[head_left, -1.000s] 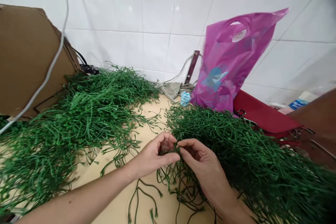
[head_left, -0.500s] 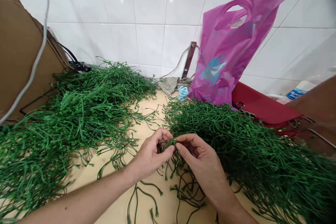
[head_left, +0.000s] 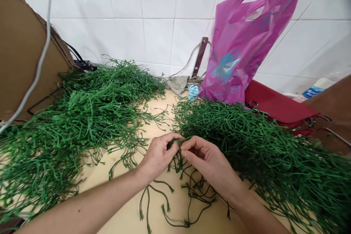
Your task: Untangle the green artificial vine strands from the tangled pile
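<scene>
Evidently, in the head view, both hands meet just below the middle over a small bunch of green strands point(head_left: 179, 158). Its ends hang under the fingertips above the counter point(head_left: 120, 204). The left hand point(head_left: 159, 155) is curled, thumb pressed toward the forefinger with the bunch caught between them. The right hand point(head_left: 210, 161) has thumb and forefinger drawn together at the bunch in what looks like a light pinch; the exact contact is too small to make out.

The bunch should handle as very light, springy and bendable, likely to tangle rather than break. The thin tips look the most delicate, so the firmest hold is probably where the stems gather, between thumb and finger pads. Whether the surface is slippery cannot be told.

Each strand is slim, cord-like and wavy, with forked or tufted ends. Loose strands point(head_left: 157, 190) lie splayed between six and seven o'clock from the hands, on the smooth tan surface. A brighter, feathery heap point(head_left: 90, 106) spreads from nine to eleven o'clock; a darker, denser heap point(head_left: 263, 139) runs from one to four. Farther out are a stiff brown cardboard box point(head_left: 22, 62) at ten, a crinkled glossy pink plastic bag point(head_left: 233, 58) at one, and a smooth red bag point(head_left: 282, 104) at two.
</scene>
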`<state>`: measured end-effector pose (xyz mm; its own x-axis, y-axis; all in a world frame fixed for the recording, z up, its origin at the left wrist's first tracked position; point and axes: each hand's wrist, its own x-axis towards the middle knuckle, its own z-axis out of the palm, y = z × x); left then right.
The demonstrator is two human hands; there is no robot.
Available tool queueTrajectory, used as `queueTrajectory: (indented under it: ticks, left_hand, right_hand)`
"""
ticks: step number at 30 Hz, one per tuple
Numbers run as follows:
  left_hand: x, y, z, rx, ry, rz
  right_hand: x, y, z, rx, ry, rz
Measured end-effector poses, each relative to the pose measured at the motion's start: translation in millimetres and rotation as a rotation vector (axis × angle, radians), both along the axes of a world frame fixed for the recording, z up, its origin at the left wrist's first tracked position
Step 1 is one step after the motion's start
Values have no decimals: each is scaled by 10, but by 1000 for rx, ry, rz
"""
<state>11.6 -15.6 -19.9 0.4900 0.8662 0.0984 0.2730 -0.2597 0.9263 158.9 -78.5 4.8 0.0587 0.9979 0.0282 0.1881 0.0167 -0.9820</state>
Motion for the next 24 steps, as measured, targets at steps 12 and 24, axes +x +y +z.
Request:
queueTrajectory:
  ticks: [12,24]
  left_hand:
    - [-47,23,55,203,2,4]
    - [-126,171,-10,45,-50,-322]
  right_hand:
    - [34,114,-182,125,-299,-104]
    - [35,-31,-88,85,-588,44]
